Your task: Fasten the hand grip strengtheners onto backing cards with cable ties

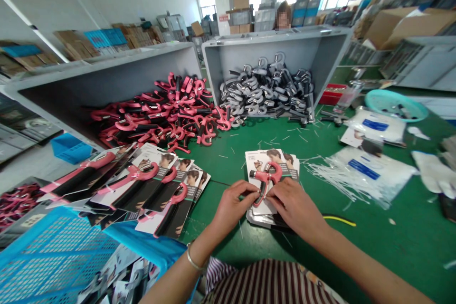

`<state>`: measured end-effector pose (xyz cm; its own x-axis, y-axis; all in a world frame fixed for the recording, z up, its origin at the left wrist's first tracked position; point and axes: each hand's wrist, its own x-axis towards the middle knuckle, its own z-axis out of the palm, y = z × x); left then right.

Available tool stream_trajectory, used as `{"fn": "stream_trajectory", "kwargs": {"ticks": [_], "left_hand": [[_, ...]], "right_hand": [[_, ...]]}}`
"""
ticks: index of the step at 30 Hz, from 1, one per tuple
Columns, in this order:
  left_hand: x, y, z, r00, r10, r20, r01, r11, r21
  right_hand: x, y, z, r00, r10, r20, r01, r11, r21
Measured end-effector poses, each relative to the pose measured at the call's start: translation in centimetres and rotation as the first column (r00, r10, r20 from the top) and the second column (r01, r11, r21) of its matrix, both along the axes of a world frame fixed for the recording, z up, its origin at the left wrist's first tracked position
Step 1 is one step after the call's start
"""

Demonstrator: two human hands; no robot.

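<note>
A pink and black hand grip strengthener (pixel 273 174) lies on a printed backing card (pixel 261 206), on top of a small stack of such cards. My left hand (pixel 233 204) is closed, thumb and fingers pinched at the lower end of the strengthener's handle. From the other side, my right hand (pixel 297 206) is closed in a pinch by the same handles; a small white bit shows at its fingertips, too small to name. White cable ties (pixel 340 183) lie loose to the right of the stack. A yellow-and-black tool handle (pixel 340 220) shows beside my right wrist.
Grey crates hold piled pink strengtheners (pixel 171 118) and grey ones (pixel 265 88). Carded strengtheners (pixel 169 211) overlap at left, above a blue basket (pixel 142 242). Right are plastic bags (pixel 370 166), a turquoise tray (pixel 377 97) and a white glove (pixel 432 171). A person is behind the crates.
</note>
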<state>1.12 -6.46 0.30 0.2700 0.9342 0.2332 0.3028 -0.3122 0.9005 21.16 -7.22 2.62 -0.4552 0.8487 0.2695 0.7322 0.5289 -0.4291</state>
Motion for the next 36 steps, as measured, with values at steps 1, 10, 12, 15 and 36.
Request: {"fn": "stream_trajectory", "kwargs": {"ticks": [1, 10, 12, 15, 36], "left_hand": [[0.0, 0.0, 0.0, 1.0, -0.005, 0.002, 0.005, 1.0, 0.0], [0.0, 0.2, 0.2, 0.999, -0.035, -0.023, 0.035, 0.999, 0.011], [-0.1, 0.3, 0.2, 0.999, -0.036, -0.018, 0.036, 0.999, 0.005], [0.0, 0.4, 0.2, 1.0, -0.025, 0.002, 0.025, 1.0, -0.004], [-0.5, 0.8, 1.4, 0.985, -0.131, -0.111, 0.134, 0.991, 0.026]], "right_hand": [[0.0, 0.0, 0.0, 1.0, 0.011, 0.028, -0.011, 1.0, 0.009], [0.1, 0.1, 0.1, 0.999, 0.021, 0.048, -0.021, 1.0, -0.009], [0.1, 0.0, 0.1, 0.999, 0.02, 0.043, -0.02, 1.0, -0.011], [0.2, 0.0, 0.1, 0.999, 0.012, 0.041, -0.011, 1.0, -0.016], [0.1, -0.1, 0.3, 0.998, 0.061, -0.009, -0.061, 0.998, 0.034]]}}
